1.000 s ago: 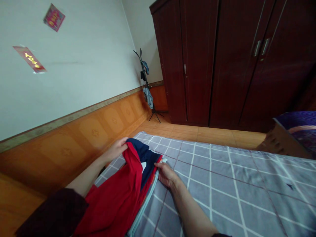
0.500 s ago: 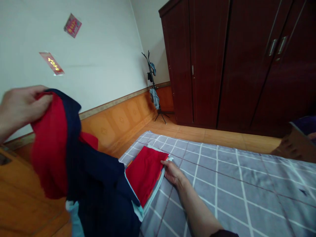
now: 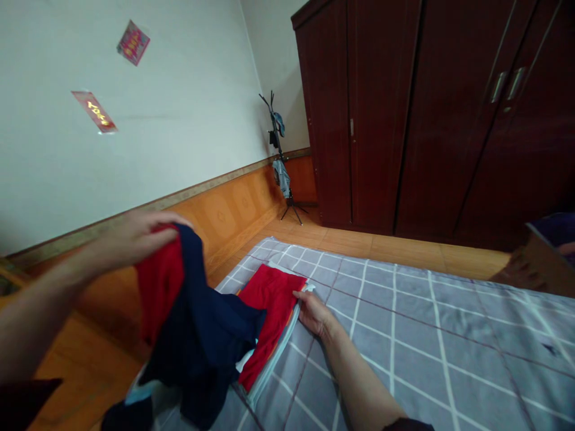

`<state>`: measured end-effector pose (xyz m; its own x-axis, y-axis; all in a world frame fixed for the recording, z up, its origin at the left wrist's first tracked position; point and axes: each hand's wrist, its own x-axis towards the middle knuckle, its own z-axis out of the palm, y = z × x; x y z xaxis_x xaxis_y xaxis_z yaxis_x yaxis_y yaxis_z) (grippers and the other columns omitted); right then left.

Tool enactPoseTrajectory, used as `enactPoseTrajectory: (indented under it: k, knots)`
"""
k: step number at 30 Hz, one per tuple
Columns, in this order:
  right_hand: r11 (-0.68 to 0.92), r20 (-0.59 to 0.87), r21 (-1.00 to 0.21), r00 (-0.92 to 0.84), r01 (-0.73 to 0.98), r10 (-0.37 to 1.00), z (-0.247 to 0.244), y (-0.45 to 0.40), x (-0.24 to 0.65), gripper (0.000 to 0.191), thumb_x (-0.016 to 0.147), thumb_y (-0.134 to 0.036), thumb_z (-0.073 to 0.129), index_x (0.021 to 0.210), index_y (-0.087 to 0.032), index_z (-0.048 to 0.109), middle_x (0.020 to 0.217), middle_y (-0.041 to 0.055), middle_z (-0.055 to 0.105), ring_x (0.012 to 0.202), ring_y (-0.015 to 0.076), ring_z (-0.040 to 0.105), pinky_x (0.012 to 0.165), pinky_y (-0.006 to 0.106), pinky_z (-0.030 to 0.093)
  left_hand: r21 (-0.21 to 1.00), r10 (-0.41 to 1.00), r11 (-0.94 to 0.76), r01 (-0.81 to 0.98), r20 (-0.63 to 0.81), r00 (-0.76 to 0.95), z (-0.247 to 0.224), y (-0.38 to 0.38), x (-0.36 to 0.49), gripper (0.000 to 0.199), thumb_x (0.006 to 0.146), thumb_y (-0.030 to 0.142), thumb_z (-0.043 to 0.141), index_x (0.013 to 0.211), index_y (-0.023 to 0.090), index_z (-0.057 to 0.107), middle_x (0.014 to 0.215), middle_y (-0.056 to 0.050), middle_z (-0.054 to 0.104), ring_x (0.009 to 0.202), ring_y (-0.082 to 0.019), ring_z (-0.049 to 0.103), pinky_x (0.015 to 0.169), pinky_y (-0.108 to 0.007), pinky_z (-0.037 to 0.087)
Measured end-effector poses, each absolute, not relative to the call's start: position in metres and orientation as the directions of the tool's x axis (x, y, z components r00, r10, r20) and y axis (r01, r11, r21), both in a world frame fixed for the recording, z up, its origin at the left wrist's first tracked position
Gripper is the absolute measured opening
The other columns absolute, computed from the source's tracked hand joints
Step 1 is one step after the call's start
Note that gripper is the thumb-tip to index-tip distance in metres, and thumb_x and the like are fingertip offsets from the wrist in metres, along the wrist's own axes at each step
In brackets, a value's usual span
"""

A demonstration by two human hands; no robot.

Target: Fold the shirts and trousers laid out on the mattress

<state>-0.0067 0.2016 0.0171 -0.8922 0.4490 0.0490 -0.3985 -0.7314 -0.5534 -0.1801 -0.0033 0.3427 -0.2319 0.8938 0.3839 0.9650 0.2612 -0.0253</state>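
Observation:
A garment in red, navy and light blue (image 3: 202, 323) hangs from my left hand (image 3: 135, 239), whose fingers are closed on its upper edge. Its navy part drapes over a folded stack of red and pale cloth (image 3: 274, 299) on the bed. My right hand (image 3: 313, 312) is at the right edge of that stack, thumb and fingers pinching the red cloth there. The exact kind of garment cannot be made out. Its lower end, at the bottom of the view, lies partly on the bed's left edge.
A grey checked bedsheet (image 3: 404, 347) covers the bed. Behind it stand a dark red wardrobe (image 3: 372, 120) and a black coat rack (image 3: 279, 149) with clothes on it. A cardboard box (image 3: 534, 263) is at the right, beyond the bed. Wooden floor lies along the bed.
My left hand has moved right and down, carrying the garment's upper end over toward the stack. My right hand has stayed at the stack's edge.

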Motion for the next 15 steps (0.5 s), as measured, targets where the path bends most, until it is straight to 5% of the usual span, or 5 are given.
enactPoseTrajectory:
  k: [2, 4, 9, 15]
  knots:
    - [-0.726, 0.057, -0.559, -0.892, -0.401, 0.449, 0.016, 0.202, -0.007, 0.029, 0.067, -0.013, 0.063, 0.096, -0.014, 0.066, 0.095, 0.0082, 0.072, 0.091, 0.0226, 0.067, 0.088, 0.037, 0.049, 0.039, 0.992, 0.051, 0.998, 0.113, -0.055, 0.287, 0.038, -0.161, 0.028, 0.089, 0.026, 0.043, 0.099, 0.018, 0.067, 0.097, 0.005, 0.071, 0.089, -0.012, 0.062, 0.084, -0.021, 0.045]
    - [-0.719, 0.062, -0.564, -0.889, -0.406, 0.454, 0.016, 0.202, -0.007, 0.030, 0.066, -0.013, 0.064, 0.096, -0.014, 0.066, 0.094, 0.0076, 0.072, 0.090, 0.0225, 0.067, 0.087, 0.037, 0.049, 0.085, 0.999, -0.051, 0.995, 0.003, 0.051, 0.230, 0.076, -0.143, 0.028, 0.088, 0.020, 0.042, 0.100, 0.022, 0.068, 0.099, 0.003, 0.071, 0.092, -0.014, 0.064, 0.084, -0.023, 0.045]
    - [-0.695, 0.063, -0.574, -0.869, -0.434, 0.491, 0.014, 0.202, -0.010, 0.033, 0.059, -0.011, 0.064, 0.091, -0.017, 0.066, 0.088, 0.0033, 0.072, 0.087, 0.0218, 0.066, 0.084, 0.036, 0.049, 0.095, 0.999, -0.038, 0.995, 0.006, 0.038, 0.132, 0.142, -0.127, 0.031, 0.083, 0.017, 0.049, 0.109, 0.024, 0.065, 0.109, -0.004, 0.069, 0.104, -0.021, 0.062, 0.093, -0.032, 0.043]
    - [-0.703, 0.041, -0.566, -0.867, -0.430, 0.497, 0.011, 0.203, -0.015, 0.031, 0.052, -0.009, 0.063, 0.082, -0.017, 0.064, 0.079, 0.0018, 0.071, 0.085, 0.0224, 0.066, 0.080, 0.035, 0.050, 0.131, 0.999, -0.034, 0.991, -0.014, 0.036, 0.104, 0.167, -0.140, 0.048, 0.077, 0.016, 0.053, 0.124, 0.024, 0.056, 0.118, -0.004, 0.066, 0.108, -0.022, 0.060, 0.093, -0.032, 0.044]
